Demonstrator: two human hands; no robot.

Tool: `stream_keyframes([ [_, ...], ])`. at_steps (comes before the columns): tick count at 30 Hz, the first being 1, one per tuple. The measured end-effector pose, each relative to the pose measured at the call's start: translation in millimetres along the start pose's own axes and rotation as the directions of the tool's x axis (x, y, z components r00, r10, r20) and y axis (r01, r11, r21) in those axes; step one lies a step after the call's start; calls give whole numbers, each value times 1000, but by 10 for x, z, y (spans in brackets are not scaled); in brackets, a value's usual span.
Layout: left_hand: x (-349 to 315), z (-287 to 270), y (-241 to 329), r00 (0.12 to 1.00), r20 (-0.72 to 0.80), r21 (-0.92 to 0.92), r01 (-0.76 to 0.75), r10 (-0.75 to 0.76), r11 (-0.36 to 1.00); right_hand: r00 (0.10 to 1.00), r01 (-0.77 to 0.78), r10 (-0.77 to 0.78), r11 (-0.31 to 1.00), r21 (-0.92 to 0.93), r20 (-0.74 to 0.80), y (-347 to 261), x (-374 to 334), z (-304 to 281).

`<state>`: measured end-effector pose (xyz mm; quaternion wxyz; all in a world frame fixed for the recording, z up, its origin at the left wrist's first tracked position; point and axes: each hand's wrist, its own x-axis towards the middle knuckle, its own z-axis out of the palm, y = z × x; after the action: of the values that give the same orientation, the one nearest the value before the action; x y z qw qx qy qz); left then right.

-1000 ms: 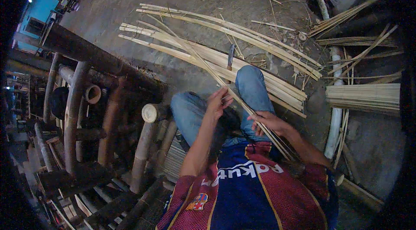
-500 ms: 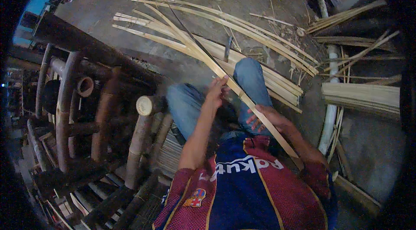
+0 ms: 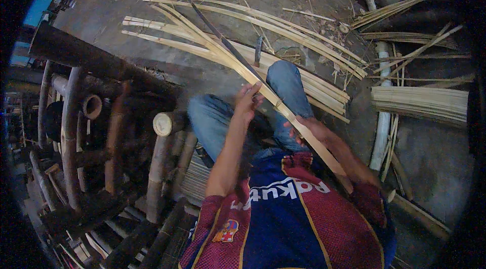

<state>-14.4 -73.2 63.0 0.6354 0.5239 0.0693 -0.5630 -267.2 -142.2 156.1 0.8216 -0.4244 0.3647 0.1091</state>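
A long pale bamboo strip (image 3: 281,106) runs slantwise from beyond my knees to my right upper arm. A dark-faced length (image 3: 212,29) extends from its far part, with its tip above the floor. My left hand (image 3: 248,99) is closed on the strip near its middle, fingertips at its edge. Nearer my body, my right hand (image 3: 313,129) grips the same strip, with its fingers curled beneath. Beyond my left hand, more pale strips (image 3: 202,40) lie close along the held one; whether any are joined to it I cannot tell.
Long bamboo strips (image 3: 283,22) lie on the floor ahead. A short dark upright piece (image 3: 258,51) stands among them. Dark bamboo frames (image 3: 73,132) and a cut pole (image 3: 163,124) are at my left. Bundled strips (image 3: 420,103) and a pale pipe (image 3: 382,117) lie right.
The whole view has shifted slightly. My right hand sits a little farther up the strip. More of the dark face shows on the far length. Both hands keep their hold.
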Motion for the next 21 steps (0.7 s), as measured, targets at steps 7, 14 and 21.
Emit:
stream_keyframes([
  [7,1,-29,-18,999,34,11,10,-10,1000,1000,16,-16,1000,-9,6,-35,-29,57],
  [14,-104,35,-2,1000,13,58,6,-7,998,985,28,-76,956,-293,-156,28,-14,73],
  [21,-297,-298,71,994,-2,71,-108,109,992,871,157,-455,612,-775,-183,-230,-259,188],
])
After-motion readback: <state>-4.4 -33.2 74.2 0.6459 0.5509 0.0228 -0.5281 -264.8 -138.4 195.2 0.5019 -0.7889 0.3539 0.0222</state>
